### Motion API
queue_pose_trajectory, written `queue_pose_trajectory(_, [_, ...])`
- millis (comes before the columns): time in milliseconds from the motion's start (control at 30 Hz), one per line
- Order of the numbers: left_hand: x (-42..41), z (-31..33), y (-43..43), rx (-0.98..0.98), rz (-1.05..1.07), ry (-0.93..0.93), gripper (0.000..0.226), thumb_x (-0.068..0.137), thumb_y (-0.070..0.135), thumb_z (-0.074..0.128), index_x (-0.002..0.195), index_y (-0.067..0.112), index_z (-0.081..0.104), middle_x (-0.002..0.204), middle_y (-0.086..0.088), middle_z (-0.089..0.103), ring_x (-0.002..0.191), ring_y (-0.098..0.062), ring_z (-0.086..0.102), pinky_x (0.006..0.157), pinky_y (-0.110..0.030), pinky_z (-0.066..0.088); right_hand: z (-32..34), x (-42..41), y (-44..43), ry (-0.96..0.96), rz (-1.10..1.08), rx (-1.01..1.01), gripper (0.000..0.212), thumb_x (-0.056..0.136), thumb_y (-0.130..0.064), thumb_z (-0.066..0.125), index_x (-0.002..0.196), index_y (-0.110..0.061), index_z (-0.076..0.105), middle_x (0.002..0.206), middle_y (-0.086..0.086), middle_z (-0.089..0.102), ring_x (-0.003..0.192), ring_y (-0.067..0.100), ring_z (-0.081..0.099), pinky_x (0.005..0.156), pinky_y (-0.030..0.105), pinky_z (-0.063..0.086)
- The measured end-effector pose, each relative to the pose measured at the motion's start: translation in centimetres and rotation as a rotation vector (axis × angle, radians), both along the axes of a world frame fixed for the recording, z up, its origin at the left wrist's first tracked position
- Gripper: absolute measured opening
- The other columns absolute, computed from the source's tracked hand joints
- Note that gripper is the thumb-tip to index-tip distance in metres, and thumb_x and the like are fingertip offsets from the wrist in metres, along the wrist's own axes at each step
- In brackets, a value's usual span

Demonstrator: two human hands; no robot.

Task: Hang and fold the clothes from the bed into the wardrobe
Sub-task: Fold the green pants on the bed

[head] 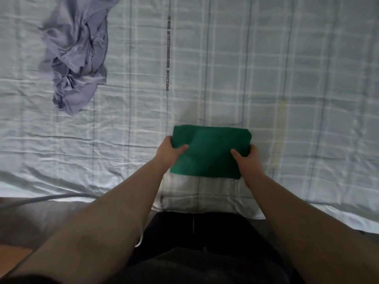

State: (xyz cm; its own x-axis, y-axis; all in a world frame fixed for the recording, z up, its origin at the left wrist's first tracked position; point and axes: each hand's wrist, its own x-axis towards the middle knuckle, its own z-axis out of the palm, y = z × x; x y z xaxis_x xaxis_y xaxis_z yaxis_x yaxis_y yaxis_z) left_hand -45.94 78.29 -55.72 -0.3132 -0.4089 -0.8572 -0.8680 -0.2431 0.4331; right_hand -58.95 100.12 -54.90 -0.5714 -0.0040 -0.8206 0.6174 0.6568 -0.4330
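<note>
green garment [209, 152], lavender shirt [75, 54], plaid sheet [287, 78]

— Where is the green cloth [209, 154]?
— Folded into a flat rectangle, by the near edge of the bed [287, 78]. The left hand [170, 152] and right hand [249, 158] grip its sides.
— And the lilac shirt [75, 52]?
— Crumpled in a heap, far left on the bed, well apart.

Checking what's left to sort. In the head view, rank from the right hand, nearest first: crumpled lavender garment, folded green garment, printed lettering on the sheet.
1. Folded green garment: gripped by the right hand at its right edge.
2. Printed lettering: farther up, to the left.
3. Crumpled lavender garment: far upper left.
</note>
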Motion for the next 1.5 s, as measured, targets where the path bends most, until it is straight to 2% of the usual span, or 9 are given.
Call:
queue_pose_trajectory(200, [-0.6, -0.5, 0.0, 0.064, 0.074, 0.02, 0.049, 0.082, 0.029, 0.08, 0.117, 0.009, 0.053, 0.112, -0.007, 0.068, 0.095, -0.024, 0.069, 0.079, -0.036, 0.059, -0.7, -1.0, -0.3, -0.109, -0.057, -0.094, 0.056, 0.081, -0.005, 0.077, 0.125, -0.009, 0.042, 0.118, 0.009, 0.054, 0.107, 0.029, 0.056, 0.095, 0.047, 0.05])
queue_pose_trajectory(400, [-0.1, 1.3, -0.5, 0.29, 0.18, 0.043, 0.042, 0.09, 0.019, 0.072, 0.127, 0.002, 0.062, 0.112, -0.01, 0.073, 0.097, -0.025, 0.072, 0.086, -0.039, 0.058, 0.4, -1.6, -0.1, -0.184, -0.125, -0.21, 0.045, 0.082, 0.007, 0.068, 0.121, -0.007, 0.051, 0.119, 0.015, 0.062, 0.091, 0.023, 0.062, 0.08, 0.037, 0.05])
queue_pose_trajectory(500, [0.6, 4.6, -1.2, 0.357, 0.257, 0.113, 0.039, 0.09, 0.015, 0.07, 0.127, 0.004, 0.061, 0.112, -0.01, 0.074, 0.101, -0.028, 0.072, 0.092, -0.044, 0.056, 3.6, -2.0, -0.4, -0.187, -0.098, -0.318, 0.044, 0.084, 0.009, 0.063, 0.125, -0.005, 0.055, 0.115, 0.011, 0.066, 0.092, 0.021, 0.065, 0.072, 0.033, 0.051])
queue_pose_trajectory(667, [3.9, 12.3, -3.3, 0.38, 0.372, 0.357, 0.045, 0.089, 0.013, 0.07, 0.132, 0.012, 0.057, 0.123, -0.008, 0.07, 0.112, -0.028, 0.068, 0.097, -0.045, 0.053, 10.9, -2.5, -3.0, -0.189, -0.021, -0.512, 0.046, 0.086, 0.006, 0.06, 0.129, -0.008, 0.055, 0.122, 0.012, 0.068, 0.108, 0.031, 0.067, 0.088, 0.045, 0.055])
queue_pose_trajectory(767, [7.2, 16.9, -4.9, 0.378, 0.423, 0.476, 0.059, 0.085, 0.02, 0.075, 0.139, 0.015, 0.052, 0.131, -0.008, 0.066, 0.119, -0.03, 0.063, 0.104, -0.049, 0.048, 16.2, -1.6, -6.2, -0.221, 0.091, -0.629, 0.043, 0.089, 0.004, 0.056, 0.128, -0.013, 0.057, 0.119, 0.008, 0.071, 0.105, 0.027, 0.069, 0.078, 0.038, 0.059])
queue_pose_trajectory(867, [11.7, 21.2, -6.3, 0.346, 0.482, 0.587, 0.051, 0.092, 0.018, 0.067, 0.141, 0.017, 0.051, 0.136, -0.008, 0.062, 0.124, -0.03, 0.06, 0.107, -0.05, 0.045, 20.9, 0.8, -9.9, -0.263, 0.216, -0.713, 0.044, 0.089, 0.0, 0.056, 0.13, -0.016, 0.055, 0.123, 0.007, 0.069, 0.108, 0.028, 0.068, 0.078, 0.039, 0.06])
queue_pose_trajectory(1100, [29.2, 28.8, -8.5, 0.225, 0.706, 0.812, 0.047, 0.096, 0.015, 0.06, 0.142, 0.013, 0.049, 0.139, -0.013, 0.059, 0.128, -0.033, 0.057, 0.109, -0.051, 0.044, 27.9, 13.8, -19.8, -0.279, 0.502, -0.793, 0.046, 0.093, -0.003, 0.055, 0.134, -0.024, 0.052, 0.124, 0.005, 0.069, 0.11, 0.029, 0.068, 0.084, 0.046, 0.058])
queue_pose_trajectory(1333, [52.7, 34.9, -8.9, -0.042, 1.035, 0.898, 0.04, 0.094, 0.012, 0.059, 0.134, 0.009, 0.056, 0.132, -0.014, 0.064, 0.121, -0.032, 0.062, 0.105, -0.048, 0.046, 33.8, 36.2, -29.1, -0.361, 0.738, -0.895, 0.045, 0.088, -0.006, 0.058, 0.131, -0.018, 0.055, 0.124, 0.009, 0.069, 0.112, 0.03, 0.066, 0.087, 0.048, 0.056])
queue_pose_trajectory(1500, [67.2, 39.5, -8.4, -0.226, 1.244, 0.934, 0.038, 0.093, 0.02, 0.056, 0.129, 0.008, 0.059, 0.127, -0.015, 0.067, 0.118, -0.031, 0.064, 0.105, -0.048, 0.045, 37.8, 50.8, -34.1, -0.437, 0.915, -0.912, 0.035, 0.096, -0.007, 0.053, 0.128, -0.018, 0.059, 0.123, 0.009, 0.069, 0.111, 0.028, 0.067, 0.083, 0.044, 0.058])
